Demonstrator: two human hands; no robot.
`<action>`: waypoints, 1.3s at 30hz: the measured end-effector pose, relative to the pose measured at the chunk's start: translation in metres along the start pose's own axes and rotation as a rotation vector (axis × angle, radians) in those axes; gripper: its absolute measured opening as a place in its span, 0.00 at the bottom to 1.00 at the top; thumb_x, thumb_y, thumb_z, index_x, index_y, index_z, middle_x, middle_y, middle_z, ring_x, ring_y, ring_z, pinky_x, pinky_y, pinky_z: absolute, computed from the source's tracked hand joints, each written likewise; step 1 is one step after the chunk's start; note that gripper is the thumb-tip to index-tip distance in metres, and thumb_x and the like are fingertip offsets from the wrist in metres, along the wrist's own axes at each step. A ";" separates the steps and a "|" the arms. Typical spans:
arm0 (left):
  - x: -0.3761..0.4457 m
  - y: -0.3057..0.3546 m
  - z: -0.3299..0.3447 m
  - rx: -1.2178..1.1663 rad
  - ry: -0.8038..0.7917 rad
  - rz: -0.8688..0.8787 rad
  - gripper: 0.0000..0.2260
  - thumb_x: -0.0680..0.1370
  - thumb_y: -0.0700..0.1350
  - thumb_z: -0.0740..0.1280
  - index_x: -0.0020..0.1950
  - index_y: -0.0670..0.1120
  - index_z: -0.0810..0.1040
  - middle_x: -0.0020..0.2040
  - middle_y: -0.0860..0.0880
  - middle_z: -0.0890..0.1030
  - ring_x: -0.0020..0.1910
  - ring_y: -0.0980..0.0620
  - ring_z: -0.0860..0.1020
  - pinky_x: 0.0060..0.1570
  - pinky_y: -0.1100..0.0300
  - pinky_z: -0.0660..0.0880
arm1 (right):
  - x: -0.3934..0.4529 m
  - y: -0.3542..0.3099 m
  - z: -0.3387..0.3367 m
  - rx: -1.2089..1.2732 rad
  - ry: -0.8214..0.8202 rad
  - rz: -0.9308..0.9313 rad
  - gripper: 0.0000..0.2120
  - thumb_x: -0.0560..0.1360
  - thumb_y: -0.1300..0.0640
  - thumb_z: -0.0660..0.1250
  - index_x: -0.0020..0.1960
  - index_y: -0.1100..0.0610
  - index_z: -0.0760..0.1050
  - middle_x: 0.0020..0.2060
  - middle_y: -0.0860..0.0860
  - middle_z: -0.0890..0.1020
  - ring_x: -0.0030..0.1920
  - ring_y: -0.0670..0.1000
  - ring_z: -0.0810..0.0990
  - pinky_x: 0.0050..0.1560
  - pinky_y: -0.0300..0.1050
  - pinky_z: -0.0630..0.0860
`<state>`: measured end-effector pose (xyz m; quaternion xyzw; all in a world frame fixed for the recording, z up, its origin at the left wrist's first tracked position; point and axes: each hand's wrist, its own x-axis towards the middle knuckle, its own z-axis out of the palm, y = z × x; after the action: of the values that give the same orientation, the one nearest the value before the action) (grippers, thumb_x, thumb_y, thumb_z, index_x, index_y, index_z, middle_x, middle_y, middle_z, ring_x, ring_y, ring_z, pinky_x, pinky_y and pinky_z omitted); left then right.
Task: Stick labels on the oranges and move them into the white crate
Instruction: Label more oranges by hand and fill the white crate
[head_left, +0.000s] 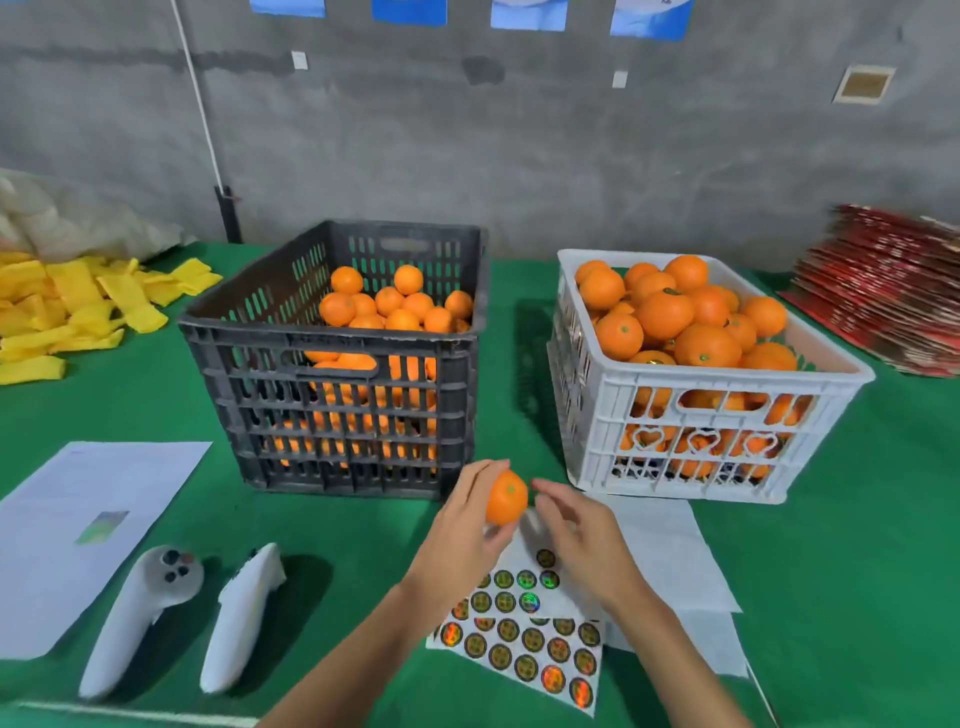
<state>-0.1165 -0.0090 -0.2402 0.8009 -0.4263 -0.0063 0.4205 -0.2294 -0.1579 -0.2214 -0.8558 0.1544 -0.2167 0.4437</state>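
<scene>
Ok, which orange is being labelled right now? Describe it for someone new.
Start at the dark crate on the green table. Just before its right front corner, above the sticker sheet, the left hand grips one orange, the only one outside a crate.

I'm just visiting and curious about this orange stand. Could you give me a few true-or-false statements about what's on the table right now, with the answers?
1. The left hand holds an orange. True.
2. The white crate is empty. False: it is piled with oranges above its rim.
3. The sticker sheet lies under the hands, near the table's front edge. True.
4. The black crate stands right of the white one. False: it stands to the left.
5. The right hand grips a controller. False: two white controllers lie untouched on the table.
</scene>
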 end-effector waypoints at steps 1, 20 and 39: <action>-0.002 -0.004 0.004 -0.039 -0.020 -0.026 0.29 0.79 0.51 0.71 0.75 0.62 0.61 0.72 0.68 0.59 0.65 0.58 0.73 0.58 0.77 0.66 | -0.006 0.012 0.000 -0.127 -0.043 0.013 0.17 0.83 0.45 0.63 0.70 0.46 0.76 0.66 0.45 0.80 0.66 0.44 0.77 0.68 0.46 0.74; -0.012 -0.014 0.017 -0.018 -0.094 -0.096 0.31 0.81 0.49 0.69 0.79 0.61 0.56 0.74 0.63 0.56 0.65 0.55 0.74 0.64 0.57 0.75 | -0.031 0.042 0.004 -0.363 -0.034 -0.053 0.17 0.76 0.37 0.70 0.60 0.45 0.84 0.69 0.36 0.75 0.70 0.38 0.69 0.75 0.42 0.61; -0.011 -0.026 0.022 -0.134 -0.024 -0.075 0.31 0.78 0.53 0.71 0.72 0.71 0.56 0.70 0.69 0.59 0.64 0.71 0.68 0.54 0.72 0.70 | -0.036 0.046 -0.005 -0.395 -0.191 -0.092 0.31 0.75 0.30 0.66 0.71 0.47 0.77 0.74 0.36 0.69 0.75 0.35 0.59 0.73 0.27 0.48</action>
<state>-0.1138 -0.0087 -0.2755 0.7864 -0.3994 -0.0600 0.4675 -0.2666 -0.1702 -0.2650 -0.9488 0.1122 -0.1203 0.2697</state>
